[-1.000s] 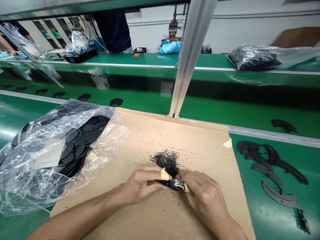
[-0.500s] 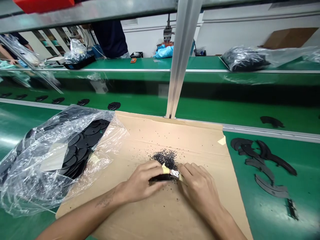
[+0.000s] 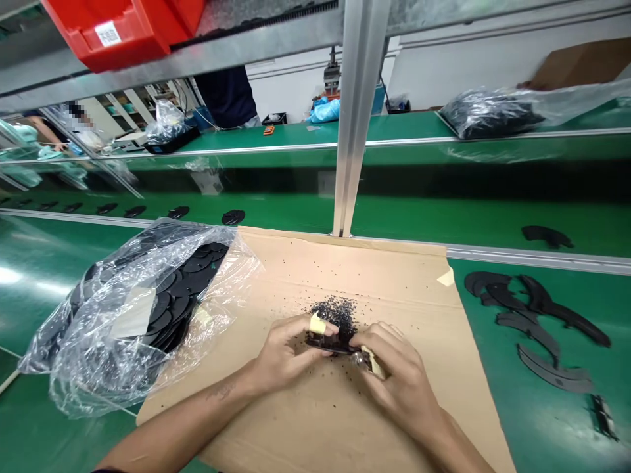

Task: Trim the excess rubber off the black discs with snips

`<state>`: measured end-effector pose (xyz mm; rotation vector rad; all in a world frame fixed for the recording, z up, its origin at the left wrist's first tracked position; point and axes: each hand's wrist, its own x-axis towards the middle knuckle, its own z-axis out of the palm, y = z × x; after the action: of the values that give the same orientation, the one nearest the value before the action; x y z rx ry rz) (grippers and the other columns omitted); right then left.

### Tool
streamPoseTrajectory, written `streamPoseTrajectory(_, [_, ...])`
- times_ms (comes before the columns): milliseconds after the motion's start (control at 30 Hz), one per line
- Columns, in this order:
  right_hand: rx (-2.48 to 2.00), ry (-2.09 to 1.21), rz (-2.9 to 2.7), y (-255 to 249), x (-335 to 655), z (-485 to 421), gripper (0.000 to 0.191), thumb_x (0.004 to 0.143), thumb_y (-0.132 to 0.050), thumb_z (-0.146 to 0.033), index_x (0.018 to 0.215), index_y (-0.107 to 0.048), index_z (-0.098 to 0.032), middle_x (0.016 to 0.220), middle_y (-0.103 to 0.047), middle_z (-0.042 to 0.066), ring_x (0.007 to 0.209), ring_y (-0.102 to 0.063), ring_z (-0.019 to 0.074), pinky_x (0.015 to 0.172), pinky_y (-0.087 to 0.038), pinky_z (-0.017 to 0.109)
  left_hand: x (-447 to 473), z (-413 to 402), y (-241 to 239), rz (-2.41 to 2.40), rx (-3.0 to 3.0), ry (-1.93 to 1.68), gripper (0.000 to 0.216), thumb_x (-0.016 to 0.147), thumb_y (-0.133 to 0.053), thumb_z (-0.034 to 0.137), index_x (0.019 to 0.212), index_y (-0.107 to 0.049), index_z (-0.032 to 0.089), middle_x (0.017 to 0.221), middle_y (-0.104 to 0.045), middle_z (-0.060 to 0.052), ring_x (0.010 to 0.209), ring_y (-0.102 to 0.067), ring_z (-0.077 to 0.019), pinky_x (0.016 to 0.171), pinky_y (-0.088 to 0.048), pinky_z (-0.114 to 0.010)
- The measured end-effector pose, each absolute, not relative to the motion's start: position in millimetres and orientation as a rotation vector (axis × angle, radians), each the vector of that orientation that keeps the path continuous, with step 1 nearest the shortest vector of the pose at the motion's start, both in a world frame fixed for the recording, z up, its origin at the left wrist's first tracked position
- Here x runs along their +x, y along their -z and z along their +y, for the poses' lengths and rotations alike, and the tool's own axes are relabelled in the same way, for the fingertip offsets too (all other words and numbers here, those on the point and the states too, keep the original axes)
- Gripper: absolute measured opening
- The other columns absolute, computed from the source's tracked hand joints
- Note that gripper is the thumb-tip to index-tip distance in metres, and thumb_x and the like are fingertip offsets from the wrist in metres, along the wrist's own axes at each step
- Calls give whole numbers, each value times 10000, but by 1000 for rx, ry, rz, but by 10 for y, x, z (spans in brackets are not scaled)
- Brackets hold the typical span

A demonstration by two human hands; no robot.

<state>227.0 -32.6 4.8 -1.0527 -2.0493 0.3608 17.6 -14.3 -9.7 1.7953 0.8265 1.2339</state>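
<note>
Two hands trim a black plastic part (image 3: 329, 343) over a cardboard sheet (image 3: 394, 282).
The part lies crosswise, left hand (image 3: 286, 351) pinching its left end, right hand (image 3: 397, 371) closed on a small cutter (image 3: 365, 359) at its right end.

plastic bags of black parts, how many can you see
3. One bag lies on the cardboard's left edge, near the left hand. One sits on the far bench, right. A smaller one is far left; others may be hidden.

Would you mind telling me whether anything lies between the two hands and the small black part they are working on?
Nothing visible does: the left hand and right hand both already touch the black part over the cardboard sheet, beside the pile of black trimmings.
</note>
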Motion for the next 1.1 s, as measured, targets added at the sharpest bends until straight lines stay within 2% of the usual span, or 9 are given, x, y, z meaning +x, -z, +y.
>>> streamPoseTrajectory(100, [-1037,-96,-2102,-12,2275,-357,202,903,-485,-56,955,-630,-187,722,-602,27,659,-484,161,612,-332,314,169,-123,101,812,1879,-1240,135,911,-677,246,1014,-680,159,1036,-743,-106,974,-700,-198,870,-572,-346])
streamPoseTrajectory(167, [-1027,48,-2124,-8,2278,-368,210,908,-483,-37,932,-635,-179,690,-577,18,650,-443,156,610,-299,318,148,-105,79,802,1934,-1226,306,887,-702,423,1046,-676,163,1046,-724,-112,998,-673,-218,884,-550,-366])
streamPoseTrajectory(233, [-1025,129,-2136,-23,2280,-372,228,921,-466,-23,909,-633,-177,669,-555,8,649,-420,151,614,-286,318,123,-91,45,813,1968,-1227,504,890,-589,624,1062,-684,160,1014,-703,-116,979,-641,-228,866,-525,-373])
streamPoseTrajectory(267, [-1026,153,-2143,-35,2280,-373,240,933,-452,-23,901,-632,-179,666,-549,4,650,-415,149,618,-287,317,112,-86,26,834,1983,-1223,555,904,-520,665,1059,-691,161,984,-692,-112,953,-625,-225,846,-514,-365])
streamPoseTrajectory(333, [-1015,191,-2176,-60,2278,-377,271,964,-415,-42,897,-634,-187,681,-553,4,661,-422,147,634,-301,314,99,-82,-10,904,2015,-1168,491,952,-495,604,1053,-701,170,920,-673,-89,888,-602,-203,799,-495,-330])
streamPoseTrajectory(467, [-908,258,-2223,-76,2256,-385,282,994,-393,-82,899,-638,-184,712,-571,14,696,-450,154,683,-346,313,93,-74,-88,967,2100,-914,187,962,-605,310,1050,-697,173,811,-635,-41,749,-576,-151,687,-466,-248])
streamPoseTrajectory(567, [-919,219,-2171,-48,2244,-371,301,962,-373,-47,911,-637,-183,717,-563,22,687,-440,160,669,-344,315,29,38,-172,942,2218,-812,155,973,-565,234,1004,-695,156,822,-634,-49,758,-584,-148,695,-469,-238])
streamPoseTrajectory(867, [-1089,135,-1994,-13,2345,-323,234,796,-438,-15,836,-590,-190,739,-537,39,693,-415,187,646,-325,316,-418,1547,-411,1518,2404,-853,141,938,-600,208,880,-707,137,838,-656,-51,753,-602,-144,761,-507,-284])
streamPoseTrajectory(1100, [-1164,139,-2019,100,2346,-394,196,749,-501,-12,781,-518,-205,743,-516,10,704,-424,177,667,-307,310,-174,2351,-168,1757,2274,-709,278,971,-602,332,1167,-620,135,1143,-654,-87,980,-661,-198,855,-580,-395])
